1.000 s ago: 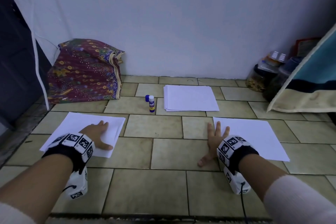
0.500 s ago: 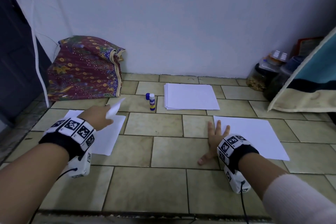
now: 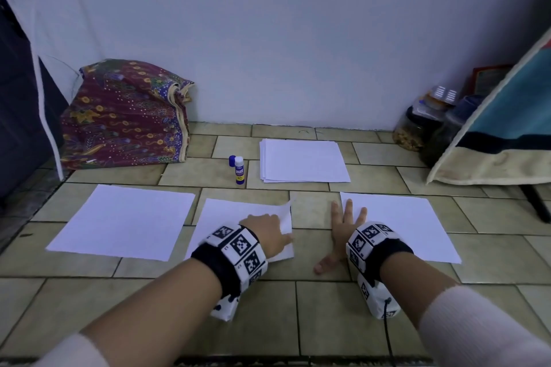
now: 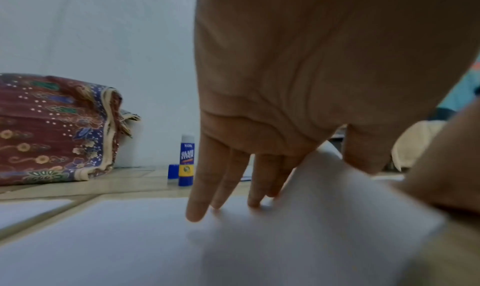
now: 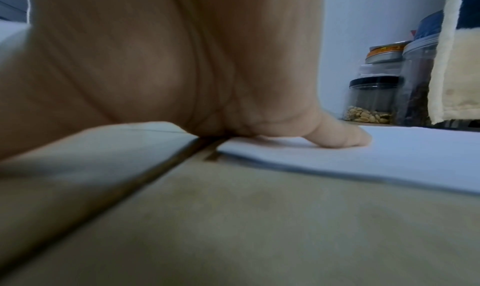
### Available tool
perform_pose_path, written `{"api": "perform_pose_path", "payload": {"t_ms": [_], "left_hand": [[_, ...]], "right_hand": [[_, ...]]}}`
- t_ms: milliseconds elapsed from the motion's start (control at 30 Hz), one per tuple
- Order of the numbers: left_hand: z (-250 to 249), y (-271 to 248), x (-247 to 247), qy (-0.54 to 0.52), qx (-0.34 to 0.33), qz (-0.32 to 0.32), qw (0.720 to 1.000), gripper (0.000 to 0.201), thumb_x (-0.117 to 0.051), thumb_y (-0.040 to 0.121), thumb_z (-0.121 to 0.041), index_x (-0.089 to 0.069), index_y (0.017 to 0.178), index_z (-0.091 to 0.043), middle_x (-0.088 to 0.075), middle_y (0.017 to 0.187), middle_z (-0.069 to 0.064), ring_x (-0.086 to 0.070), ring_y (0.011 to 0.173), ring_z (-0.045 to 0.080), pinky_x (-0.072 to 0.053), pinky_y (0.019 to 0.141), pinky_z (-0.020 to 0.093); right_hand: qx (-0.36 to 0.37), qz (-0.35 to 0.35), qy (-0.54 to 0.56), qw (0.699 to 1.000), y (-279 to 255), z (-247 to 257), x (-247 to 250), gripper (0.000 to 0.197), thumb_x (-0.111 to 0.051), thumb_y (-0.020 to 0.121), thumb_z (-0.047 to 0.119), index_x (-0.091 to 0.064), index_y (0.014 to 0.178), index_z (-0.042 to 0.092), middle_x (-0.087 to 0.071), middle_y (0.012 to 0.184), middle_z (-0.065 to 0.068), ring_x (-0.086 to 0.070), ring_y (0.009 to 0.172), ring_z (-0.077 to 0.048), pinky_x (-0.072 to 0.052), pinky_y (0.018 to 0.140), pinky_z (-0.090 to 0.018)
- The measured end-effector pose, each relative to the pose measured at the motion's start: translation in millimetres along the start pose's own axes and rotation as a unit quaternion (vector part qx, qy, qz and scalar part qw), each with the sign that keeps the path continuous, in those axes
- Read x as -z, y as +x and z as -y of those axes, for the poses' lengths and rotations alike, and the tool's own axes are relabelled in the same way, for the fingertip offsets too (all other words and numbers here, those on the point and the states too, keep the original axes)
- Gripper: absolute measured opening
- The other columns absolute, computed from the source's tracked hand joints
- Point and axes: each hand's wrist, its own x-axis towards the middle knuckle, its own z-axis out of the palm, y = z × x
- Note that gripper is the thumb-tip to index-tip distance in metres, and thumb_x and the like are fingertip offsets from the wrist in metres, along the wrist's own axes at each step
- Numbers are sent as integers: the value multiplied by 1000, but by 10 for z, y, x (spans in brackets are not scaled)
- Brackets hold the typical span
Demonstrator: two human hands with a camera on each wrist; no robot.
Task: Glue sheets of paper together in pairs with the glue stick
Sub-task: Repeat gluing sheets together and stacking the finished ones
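White paper lies in four places on the tiled floor (image 3: 143,301) in front of me. A stack of sheets (image 3: 304,161) sits near the wall, with the glue stick (image 3: 239,170) standing upright just to its left, uncapped, its blue cap (image 3: 232,160) beside it. Three single sheets lie in a row closer to me: a left sheet (image 3: 119,220), a middle sheet (image 3: 238,214) and a right sheet (image 3: 402,223).

My left hand (image 3: 267,232) pinches the right edge of the middle sheet between thumb and forefinger, curling that edge up off the tiles while the other fingertips (image 4: 194,214) touch the paper. My right hand (image 3: 343,232) lies flat with fingers spread, holding nothing, its outer fingers resting on the near left corner of the right sheet.

I judge the task to be at an early or middle stage: the sheets are laid out, nobody holds the glue stick, and the stack is yet to be paired. I cannot tell whether any single sheet is already a glued pair or carries glue.

My left wrist and its band hide the middle sheet's near right part. The right wrist view is mostly blocked by my palm. Jars (image 3: 417,128) and cloth (image 3: 125,116) sit against the wall.
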Motion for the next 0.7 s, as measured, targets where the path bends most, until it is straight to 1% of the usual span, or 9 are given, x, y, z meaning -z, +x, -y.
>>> {"api": "perform_pose_path", "payload": {"t_ms": [67,133,233,300,367,467,567,633,700], "left_hand": [[10,8,-16,48,1,10,999,75,-20,94,-67,-41,139,-11,-38,146,10,-43,128,31,-38,101,40],[80,14,23,80,-11,17,997,74,-20,93,-68,-43,139,-14,-39,146,8,-41,128,31,-38,100,42],[210,5,93,119,-53,37,991,65,-51,93,-51,-32,145,-17,-32,150,5,-33,133,30,-40,102,46],[290,21,84,138,-75,47,986,79,-65,88,-34,-20,151,-20,-19,157,2,-23,138,29,-41,104,46],[350,40,41,138,-82,34,986,89,-70,84,-27,-14,153,-24,-11,159,1,-14,141,27,-40,106,45],[430,56,-22,124,-72,5,990,92,-72,82,-33,-13,152,-28,-7,158,7,1,144,30,-29,112,46],[525,103,-69,89,-38,21,995,102,-71,82,-42,-1,154,-28,13,160,8,24,142,38,-9,115,59],[582,141,-97,66,-11,47,997,106,-68,83,-47,10,153,-28,21,158,5,24,141,43,-9,112,65],[619,166,-123,59,-3,62,996,106,-65,84,-51,14,151,-32,25,158,2,18,141,47,-9,112,64]], "right_hand": [[-3,-9,-14,1000,-1,11,-4,160,-77,41,74,36,140,22,40,148,-10,32,133,-47,-8,111,-64],[-7,-13,-25,1000,15,0,12,155,-73,44,78,32,143,22,35,151,-11,26,136,-48,-7,113,-62],[-2,-31,-27,999,21,-23,135,146,-65,43,85,17,149,25,17,157,-10,4,143,-45,-16,114,-56],[3,-41,-13,999,34,-22,231,135,-65,48,84,1,150,25,0,156,-12,-18,140,-41,-28,110,-51],[-3,-59,-3,998,37,-1,312,122,-63,53,83,-14,147,22,-17,150,-13,-28,134,-38,-32,108,-49],[-33,-96,20,995,20,39,459,110,-49,54,91,-34,141,24,-25,145,-15,-23,133,-38,-25,111,-48],[-28,-179,90,979,-55,168,624,102,-48,60,88,-46,135,19,-32,139,-15,-26,131,-34,-29,105,-44],[32,-227,172,958,-89,361,705,87,-56,67,78,-49,132,20,-35,139,-11,-26,132,-30,-34,102,-44],[114,-226,219,942,-68,615,771,70,-63,75,64,-52,129,21,-41,136,-9,-29,130,-27,-35,102,-43]]}}
